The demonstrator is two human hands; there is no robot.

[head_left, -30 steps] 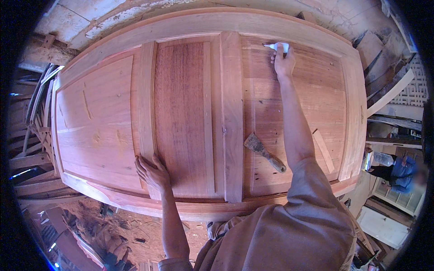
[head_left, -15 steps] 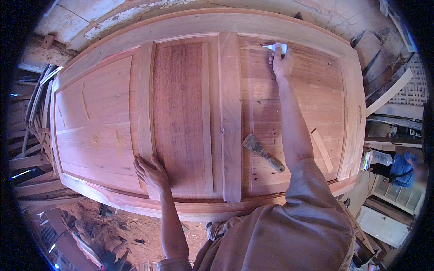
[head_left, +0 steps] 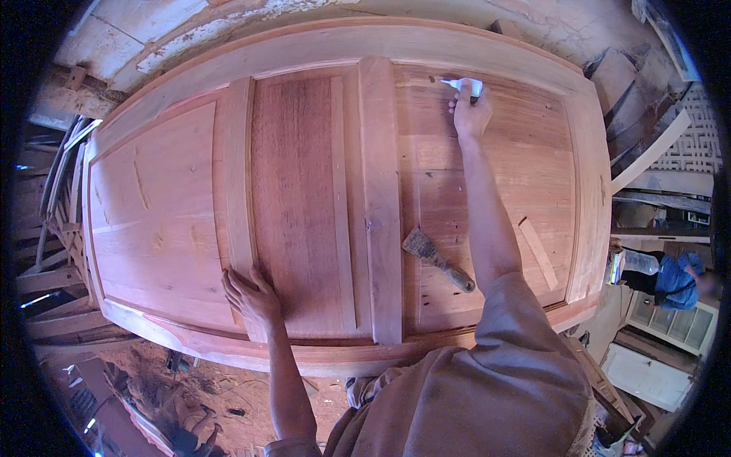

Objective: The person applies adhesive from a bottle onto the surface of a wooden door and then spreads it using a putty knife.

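Observation:
A panelled wooden door (head_left: pixel 381 190) lies flat in front of me. Over its right panel, near the far edge, my right hand (head_left: pixel 472 114) grips a small white squeeze bottle (head_left: pixel 470 86). The bottle's thin nozzle points left, just right of a small dark spot on the wood. My left hand (head_left: pixel 255 298) rests with fingers spread on the near end of the left crosspiece (head_left: pixel 241 190). Nearer to me on the right panel lies a scraper (head_left: pixel 438 259) with a stained blade, and to its right a thin wood strip (head_left: pixel 538 253).
Stacked timber (head_left: pixel 57 282) stands along the left side. Boards (head_left: pixel 651 152) lean beyond the right end, near a patterned lattice panel (head_left: pixel 694 137). A person in blue (head_left: pixel 674 282) is at the far right, beside a clear plastic bottle (head_left: pixel 641 263). Reddish ground (head_left: pixel 244 404) shows below the door.
My right hand has shifted the bottle slightly right against the wood, so the dark spot now shows beyond its nozzle tip. The whole view has shifted a little; my left hand keeps its place.

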